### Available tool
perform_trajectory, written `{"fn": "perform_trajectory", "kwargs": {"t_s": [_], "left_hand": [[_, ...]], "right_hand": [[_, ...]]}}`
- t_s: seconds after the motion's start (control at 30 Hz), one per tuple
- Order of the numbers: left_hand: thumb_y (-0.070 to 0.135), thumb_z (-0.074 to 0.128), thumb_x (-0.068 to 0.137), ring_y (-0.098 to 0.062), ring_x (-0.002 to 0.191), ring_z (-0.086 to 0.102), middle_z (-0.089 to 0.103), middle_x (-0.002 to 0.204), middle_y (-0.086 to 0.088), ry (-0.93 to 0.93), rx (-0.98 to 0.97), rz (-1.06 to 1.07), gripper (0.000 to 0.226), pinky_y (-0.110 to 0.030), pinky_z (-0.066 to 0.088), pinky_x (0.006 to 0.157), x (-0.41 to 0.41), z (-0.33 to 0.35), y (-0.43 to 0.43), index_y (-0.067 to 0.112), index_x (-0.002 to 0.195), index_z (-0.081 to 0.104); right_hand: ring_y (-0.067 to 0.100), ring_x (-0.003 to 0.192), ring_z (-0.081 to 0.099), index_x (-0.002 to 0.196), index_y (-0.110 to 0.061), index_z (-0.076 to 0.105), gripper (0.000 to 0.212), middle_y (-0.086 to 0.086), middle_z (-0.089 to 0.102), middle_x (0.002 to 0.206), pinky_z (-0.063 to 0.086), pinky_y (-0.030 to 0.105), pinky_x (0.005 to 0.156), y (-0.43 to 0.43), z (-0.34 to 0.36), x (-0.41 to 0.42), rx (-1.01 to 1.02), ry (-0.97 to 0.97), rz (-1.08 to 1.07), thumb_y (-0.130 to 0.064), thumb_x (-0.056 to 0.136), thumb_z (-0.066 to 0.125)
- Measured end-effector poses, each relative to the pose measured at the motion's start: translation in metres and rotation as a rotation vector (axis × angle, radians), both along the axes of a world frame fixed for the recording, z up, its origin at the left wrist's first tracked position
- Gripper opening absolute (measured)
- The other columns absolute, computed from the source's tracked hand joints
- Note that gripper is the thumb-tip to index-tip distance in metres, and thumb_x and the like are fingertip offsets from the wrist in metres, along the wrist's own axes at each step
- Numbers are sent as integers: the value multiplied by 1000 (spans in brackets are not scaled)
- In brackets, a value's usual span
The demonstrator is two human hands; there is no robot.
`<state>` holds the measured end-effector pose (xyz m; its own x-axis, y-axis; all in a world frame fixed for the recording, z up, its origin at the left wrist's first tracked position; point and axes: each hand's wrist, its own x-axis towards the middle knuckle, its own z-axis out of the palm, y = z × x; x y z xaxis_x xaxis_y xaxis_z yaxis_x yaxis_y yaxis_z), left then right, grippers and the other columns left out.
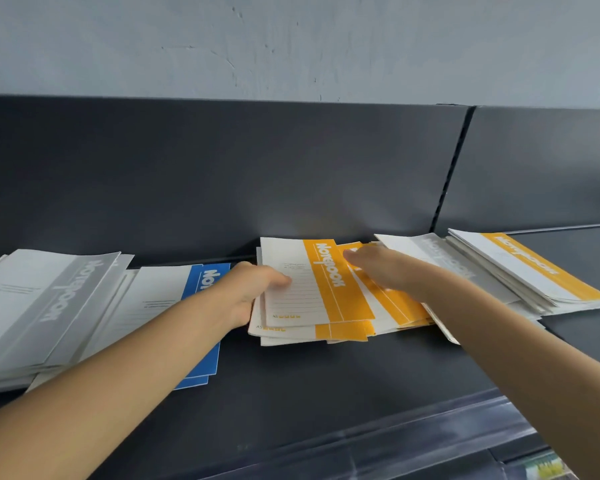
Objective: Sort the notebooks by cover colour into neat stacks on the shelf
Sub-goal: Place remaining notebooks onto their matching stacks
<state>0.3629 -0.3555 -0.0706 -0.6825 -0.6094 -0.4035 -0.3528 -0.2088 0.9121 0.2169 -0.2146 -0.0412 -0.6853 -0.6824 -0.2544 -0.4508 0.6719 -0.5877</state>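
Dark shelf [326, 375] seen from above, with notebooks lying flat. At centre, a loose, fanned stack of yellow notebooks [329, 292]. The left hand [257, 289] grips the stack's 9 o'clock edge, thumb on the top cover and fingers curled beneath. The right hand [374, 268], blurred, lies across the covers toward 2 o'clock with its fingers stretched out, grasping nothing. At 9 o'clock, blue notebooks [208, 278] lie partly under the left forearm; beyond them, a grey stack [49, 299]. At 3 o'clock, a grey notebook [440, 254] overlaps a second stack with a yellow cover on top [534, 271].
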Motion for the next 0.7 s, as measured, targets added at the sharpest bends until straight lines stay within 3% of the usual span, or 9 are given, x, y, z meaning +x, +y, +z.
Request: {"fn": "perform_trajectory", "kwargs": {"t_s": [0.1,0.27,0.43,0.5,0.57,0.7], "left_hand": [[-2,65,87,-34,95,70,73,102,-16,5,-22,-25,25,-52,55,87,-3,0,2,4,112,66],[-6,63,87,-36,96,69,72,104,-18,18,9,-54,25,-55,53,89,-6,3,4,6,108,66],[-9,59,89,-35,88,70,72,102,-18,4,14,-36,30,-46,56,68,-9,3,2,3,115,64],[-7,58,89,-35,88,69,72,101,-19,-13,36,-25,29,-46,56,67,-9,5,3,3,116,64],[-6,59,89,-35,88,69,72,100,-19,-11,69,-14,28,-47,55,66,-8,6,4,4,115,64],[2,64,88,-32,88,70,74,99,-16,8,62,-26,26,-43,54,65,-4,13,0,7,114,66]], "right_hand": [[28,136,37,146,-18,34,61,7,38,149,34,44,111,-1,4,6,-92,-266,-32,-53,97,37],[32,136,37,144,-18,40,58,14,39,148,35,45,110,6,16,4,-89,-306,59,-52,97,36],[28,123,52,136,-10,46,56,14,52,137,42,36,98,9,7,-3,20,111,-37,-50,100,33],[26,124,50,140,-12,41,60,12,50,139,40,35,96,7,1,-3,23,24,-17,-53,98,33],[26,129,46,142,-12,40,62,10,45,144,38,39,104,7,0,-5,-43,-93,-14,-55,97,36],[33,131,42,135,-11,50,58,11,43,144,40,44,106,16,6,-14,-188,-321,19,-53,96,40]]}}
